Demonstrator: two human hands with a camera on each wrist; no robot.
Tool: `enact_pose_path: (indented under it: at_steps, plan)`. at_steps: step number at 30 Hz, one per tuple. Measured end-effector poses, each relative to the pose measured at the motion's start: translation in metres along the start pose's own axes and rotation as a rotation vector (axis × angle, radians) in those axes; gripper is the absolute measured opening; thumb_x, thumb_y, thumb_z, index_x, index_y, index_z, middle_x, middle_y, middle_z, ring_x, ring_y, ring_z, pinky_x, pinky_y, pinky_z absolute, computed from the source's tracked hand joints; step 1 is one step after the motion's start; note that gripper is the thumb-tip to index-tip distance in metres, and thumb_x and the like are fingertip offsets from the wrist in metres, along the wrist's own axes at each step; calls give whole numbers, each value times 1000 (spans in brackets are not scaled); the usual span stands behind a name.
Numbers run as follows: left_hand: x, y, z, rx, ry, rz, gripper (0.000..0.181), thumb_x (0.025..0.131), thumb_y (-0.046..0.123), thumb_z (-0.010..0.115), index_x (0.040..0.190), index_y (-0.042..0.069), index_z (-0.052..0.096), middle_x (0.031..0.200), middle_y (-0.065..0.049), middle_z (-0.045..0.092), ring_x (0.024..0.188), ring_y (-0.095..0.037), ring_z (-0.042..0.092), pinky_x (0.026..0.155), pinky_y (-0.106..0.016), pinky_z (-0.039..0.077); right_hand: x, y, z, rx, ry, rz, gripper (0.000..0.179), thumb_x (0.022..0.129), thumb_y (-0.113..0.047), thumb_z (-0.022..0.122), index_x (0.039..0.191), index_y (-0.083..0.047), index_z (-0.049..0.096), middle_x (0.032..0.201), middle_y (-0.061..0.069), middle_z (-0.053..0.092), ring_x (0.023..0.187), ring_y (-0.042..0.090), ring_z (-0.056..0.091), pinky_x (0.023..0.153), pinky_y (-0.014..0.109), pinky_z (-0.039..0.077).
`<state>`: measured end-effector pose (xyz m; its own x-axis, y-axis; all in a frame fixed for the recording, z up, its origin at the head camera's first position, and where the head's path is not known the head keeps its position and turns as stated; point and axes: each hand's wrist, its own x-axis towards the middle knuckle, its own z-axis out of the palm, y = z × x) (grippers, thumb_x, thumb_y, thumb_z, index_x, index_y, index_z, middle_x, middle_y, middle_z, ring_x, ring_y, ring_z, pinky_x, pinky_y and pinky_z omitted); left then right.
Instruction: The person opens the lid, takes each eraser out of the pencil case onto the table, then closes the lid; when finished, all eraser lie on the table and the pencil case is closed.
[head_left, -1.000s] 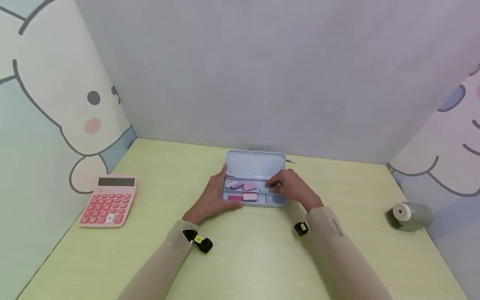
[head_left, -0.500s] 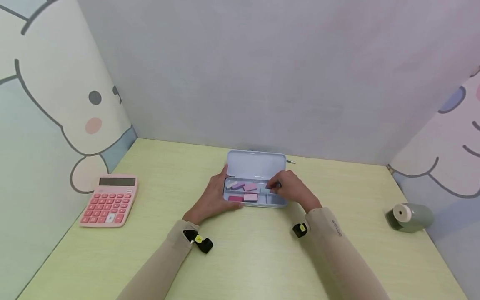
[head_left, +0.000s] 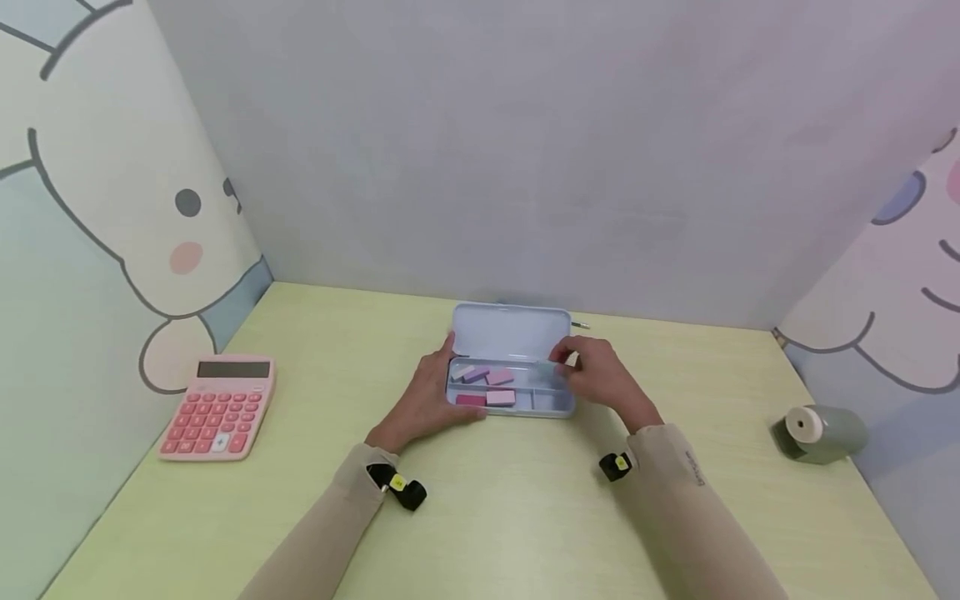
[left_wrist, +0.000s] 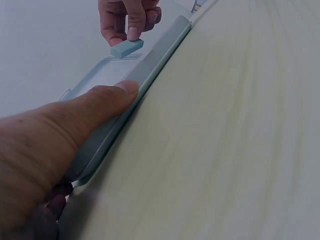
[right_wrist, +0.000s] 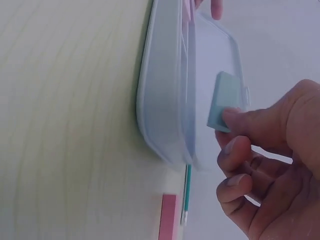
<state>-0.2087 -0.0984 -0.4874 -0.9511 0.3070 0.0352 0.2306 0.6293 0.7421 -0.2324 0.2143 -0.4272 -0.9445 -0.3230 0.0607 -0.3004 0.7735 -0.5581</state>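
Pale yellow wood grain covered the tabletop (head_left: pixel 510 517), where a pink calculator (head_left: pixel 225 398) showed a white "+" key (head_left: pixel 221 442). One right hand (head_left: pixel 603 379) pinched a teal eraser (right_wrist: pixel 224 102) above the open pencil case (head_left: pixel 512 329); the left hand (head_left: pixel 427 402) gripped its left end. Sleeve lettering (head_left: pixel 695 468) was illegible.

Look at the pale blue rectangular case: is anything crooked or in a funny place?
Yes: the purple rectangular block lies slanted in the back of the case, while the magenta rectangular block in front sits straight. A pink rectangular block lies outside the case, though others are inside.
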Motion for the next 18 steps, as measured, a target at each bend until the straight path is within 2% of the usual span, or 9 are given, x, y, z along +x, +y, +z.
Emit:
enact_pose_path:
  at_steps: [4, 7, 11, 13, 18]
  plan:
    - [-1, 0, 0, 10, -8, -5, 142, 76, 55, 93, 175, 22, -3, 174, -15, 32, 157, -35, 32, 128, -59, 38, -8, 14, -8, 31, 86, 49, 11, 98, -2, 69, 108, -3, 74, 107, 15, 75, 70, 18, 55, 67, 29, 47]
    - [-1, 0, 0, 25, -7, 6, 143, 75, 56, 94, 175, 22, -3, 173, -12, 36, 157, -34, 32, 128, -58, 38, -14, 27, -16, 33, 120, 111, 11, 99, -7, 71, 109, -3, 73, 108, 16, 75, 69, 18, 55, 65, 29, 47]
    - [-1, 0, -1, 25, -1, 16, 143, 75, 56, 94, 175, 21, -3, 171, -12, 39, 157, -34, 32, 128, -58, 38, -22, 43, -31, -4, 122, 187, 14, 101, -10, 67, 111, -1, 73, 110, 19, 74, 73, 20, 55, 66, 31, 46]
    - [-2, 0, -1, 22, 1, 16, 144, 75, 55, 94, 175, 21, -3, 171, -12, 39, 157, -34, 32, 127, -58, 39, -27, 51, -38, -20, 117, 204, 16, 102, -8, 63, 112, 0, 73, 111, 20, 73, 74, 21, 55, 66, 32, 46]
    - [-2, 0, 0, 18, 0, 14, 143, 75, 55, 94, 175, 23, -3, 173, -11, 36, 157, -33, 32, 127, -59, 40, -39, 71, -50, -40, 91, 238, 17, 102, -8, 63, 112, 0, 74, 108, 21, 74, 75, 21, 55, 66, 32, 46]
